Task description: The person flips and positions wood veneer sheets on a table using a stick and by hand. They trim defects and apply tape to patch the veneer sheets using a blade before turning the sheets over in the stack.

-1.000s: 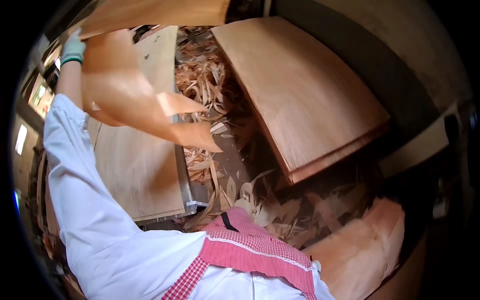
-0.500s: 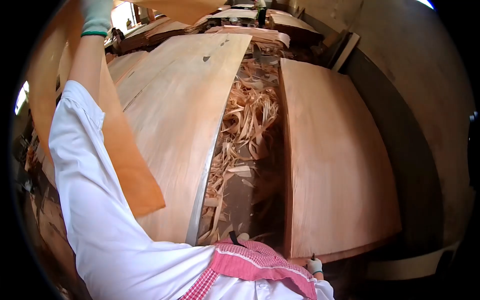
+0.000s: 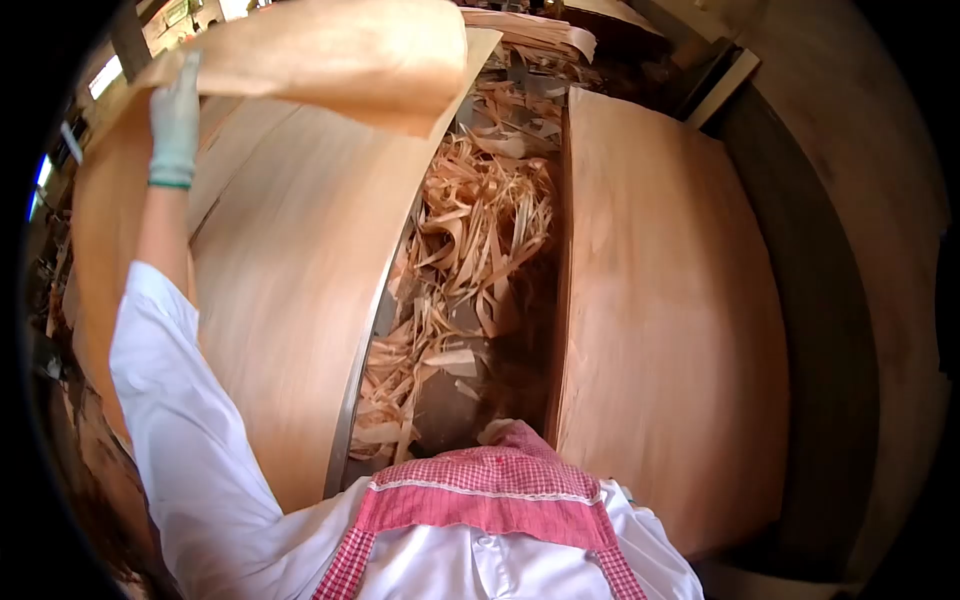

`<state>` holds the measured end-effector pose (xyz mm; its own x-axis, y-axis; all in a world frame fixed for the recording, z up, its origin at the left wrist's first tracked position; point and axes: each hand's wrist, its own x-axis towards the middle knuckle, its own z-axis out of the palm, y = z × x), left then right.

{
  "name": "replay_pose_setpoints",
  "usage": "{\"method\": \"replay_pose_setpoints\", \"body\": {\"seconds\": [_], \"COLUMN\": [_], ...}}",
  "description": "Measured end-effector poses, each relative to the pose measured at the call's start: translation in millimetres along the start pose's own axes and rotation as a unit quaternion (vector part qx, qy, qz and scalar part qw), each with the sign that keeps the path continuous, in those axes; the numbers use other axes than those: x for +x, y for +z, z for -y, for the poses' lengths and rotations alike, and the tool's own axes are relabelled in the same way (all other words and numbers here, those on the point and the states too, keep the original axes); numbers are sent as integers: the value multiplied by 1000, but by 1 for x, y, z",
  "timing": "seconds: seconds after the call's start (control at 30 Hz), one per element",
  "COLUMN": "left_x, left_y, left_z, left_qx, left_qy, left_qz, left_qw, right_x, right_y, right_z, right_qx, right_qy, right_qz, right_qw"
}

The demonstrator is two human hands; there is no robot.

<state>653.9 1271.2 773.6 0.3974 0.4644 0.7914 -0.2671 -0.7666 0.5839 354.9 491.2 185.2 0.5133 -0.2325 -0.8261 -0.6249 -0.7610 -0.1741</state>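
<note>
Left hand (image 3: pixel 175 125) pinches thin wood sheet (image 3: pixel 340 60), up high, left of wood curls (image 3: pixel 485 215). Lifting looks part done: sheet bends, not lying flat. Big wood stack (image 3: pixel 670 320) right of curls. Right hand hidden, can't tell its hold.

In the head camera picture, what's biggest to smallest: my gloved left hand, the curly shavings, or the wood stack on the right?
1. Wood stack on the right
2. Curly shavings
3. Gloved left hand
</note>
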Motion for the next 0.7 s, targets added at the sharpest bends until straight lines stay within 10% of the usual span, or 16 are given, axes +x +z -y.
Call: {"method": "replay_pose_setpoints", "body": {"seconds": [0.2, 0.37, 0.7], "left_x": [15, 42, 80], "left_y": [92, 167, 376], "left_z": [84, 155, 331], "left_qx": [-69, -102, -283], "left_qy": [-112, -258, -355], "left_qz": [-39, -55, -216], "left_qw": [991, 959, 865], "right_x": [167, 175, 223], "right_y": [-144, -289, -355], "right_z": [112, 352, 576], "right_qx": [-12, 60, -1], "right_qy": [-52, -112, -132], "right_qz": [-49, -90, -1], "right_qw": [997, 988, 991]}}
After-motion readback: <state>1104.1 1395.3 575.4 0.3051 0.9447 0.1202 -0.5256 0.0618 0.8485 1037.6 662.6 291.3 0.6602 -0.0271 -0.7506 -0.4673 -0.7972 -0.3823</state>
